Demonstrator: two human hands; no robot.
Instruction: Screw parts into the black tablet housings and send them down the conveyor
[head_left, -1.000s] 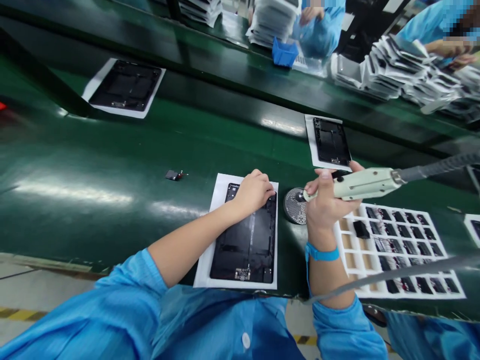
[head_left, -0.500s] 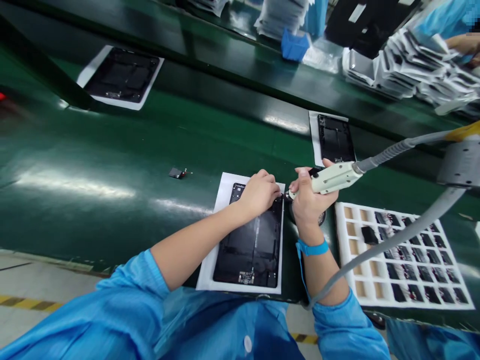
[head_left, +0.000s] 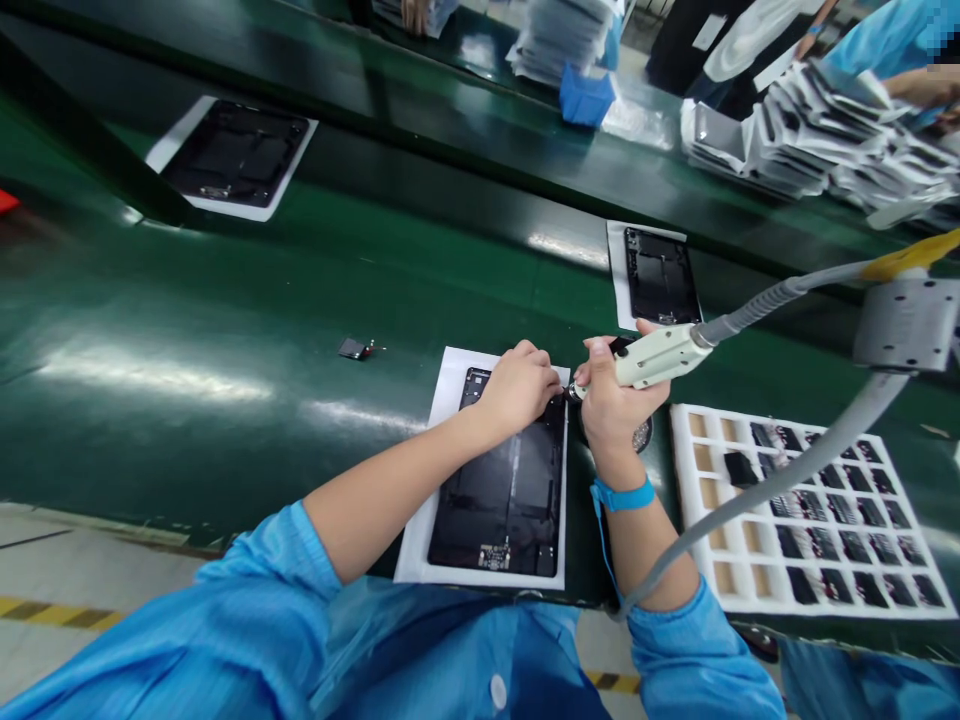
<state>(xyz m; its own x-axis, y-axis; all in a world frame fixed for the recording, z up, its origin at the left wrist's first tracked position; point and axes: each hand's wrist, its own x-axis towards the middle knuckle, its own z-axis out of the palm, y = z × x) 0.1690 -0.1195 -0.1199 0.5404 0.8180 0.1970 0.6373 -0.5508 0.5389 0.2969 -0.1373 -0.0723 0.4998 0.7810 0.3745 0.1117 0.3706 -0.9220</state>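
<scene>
Black tablet panel (head_left: 499, 500) lying flat on white paper (head_left: 424, 520) on green conveyor belt (head_left: 187, 300), left hand (head_left: 517, 388) resting on its upper corner with fingers pressed together, right hand (head_left: 615, 410) with fingers closed around cream electric screwdriver (head_left: 660, 358), metal tip (head_left: 575, 392) just beside same corner

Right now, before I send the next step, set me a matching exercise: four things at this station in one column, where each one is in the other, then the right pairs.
Things:
1. Corded screwdriver
2. Blue wrist strap
3. White foam tray
4. Black device panel

Places:
A. Under the left hand, on a white sheet
B. On the green belt, holding small black parts
C. Held in the right hand
D. Around the right wrist

Pairs: 1-C, 2-D, 3-B, 4-A
</scene>
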